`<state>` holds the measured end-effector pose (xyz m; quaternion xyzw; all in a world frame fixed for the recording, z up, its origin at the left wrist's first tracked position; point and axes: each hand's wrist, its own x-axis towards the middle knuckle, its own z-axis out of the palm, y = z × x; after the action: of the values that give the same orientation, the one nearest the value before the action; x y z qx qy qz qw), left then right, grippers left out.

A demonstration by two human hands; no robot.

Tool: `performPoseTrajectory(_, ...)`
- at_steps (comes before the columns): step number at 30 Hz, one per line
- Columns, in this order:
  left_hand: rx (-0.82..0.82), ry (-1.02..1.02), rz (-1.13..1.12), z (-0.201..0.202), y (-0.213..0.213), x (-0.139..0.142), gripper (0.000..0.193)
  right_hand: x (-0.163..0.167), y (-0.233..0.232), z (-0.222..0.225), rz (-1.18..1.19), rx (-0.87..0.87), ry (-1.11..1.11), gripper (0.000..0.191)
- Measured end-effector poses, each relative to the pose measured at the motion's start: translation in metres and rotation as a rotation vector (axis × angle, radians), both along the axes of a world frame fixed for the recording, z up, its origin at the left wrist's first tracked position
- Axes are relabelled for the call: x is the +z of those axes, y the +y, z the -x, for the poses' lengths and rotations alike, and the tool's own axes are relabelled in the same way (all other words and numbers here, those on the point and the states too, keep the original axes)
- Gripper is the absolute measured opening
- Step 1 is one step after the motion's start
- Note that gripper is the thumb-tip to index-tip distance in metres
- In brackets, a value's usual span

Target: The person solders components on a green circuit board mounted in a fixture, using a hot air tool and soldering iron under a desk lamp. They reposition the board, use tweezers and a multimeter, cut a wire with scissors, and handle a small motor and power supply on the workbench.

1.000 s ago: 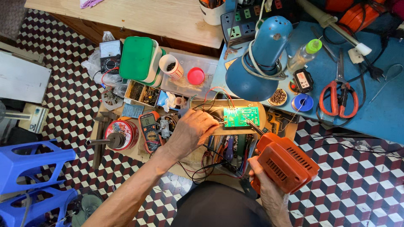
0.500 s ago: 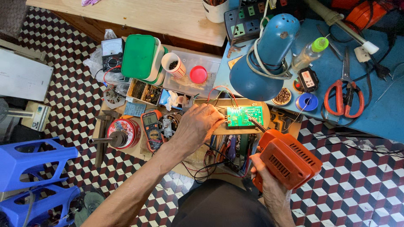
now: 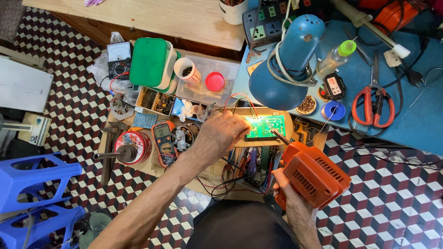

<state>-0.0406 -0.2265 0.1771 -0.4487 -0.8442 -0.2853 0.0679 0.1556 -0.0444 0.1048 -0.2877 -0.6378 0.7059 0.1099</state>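
Your right hand is wrapped tight around the grip of the orange soldering gun, its tip reaching toward 11 o'clock onto the green circuit board. Your left hand, fingers curled together, presses the board's left edge. Beyond, at 12 o'clock, hangs the blue lamp; red scissors lie at 2 o'clock.
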Motion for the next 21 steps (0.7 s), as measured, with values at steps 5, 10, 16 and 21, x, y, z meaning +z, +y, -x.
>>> performPoseTrajectory(5,-0.026,-0.073,0.052,-0.009,-0.006,-0.012,0.012,0.003,0.003,-0.004,-0.014,-0.009,-0.044,0.028)
performPoseTrajectory(10,0.016,-0.247,0.018,-0.011,-0.005,-0.019,0.014,-0.002,0.003,-0.003,-0.005,0.001,-0.061,0.023)
performPoseTrajectory(16,0.037,-0.235,-0.045,-0.013,-0.003,-0.021,0.014,-0.005,0.001,-0.010,0.023,0.009,-0.026,0.028)
performPoseTrajectory(21,0.051,-0.259,-0.076,-0.013,-0.002,-0.016,0.014,-0.026,0.008,-0.017,-0.024,0.080,0.026,0.029)
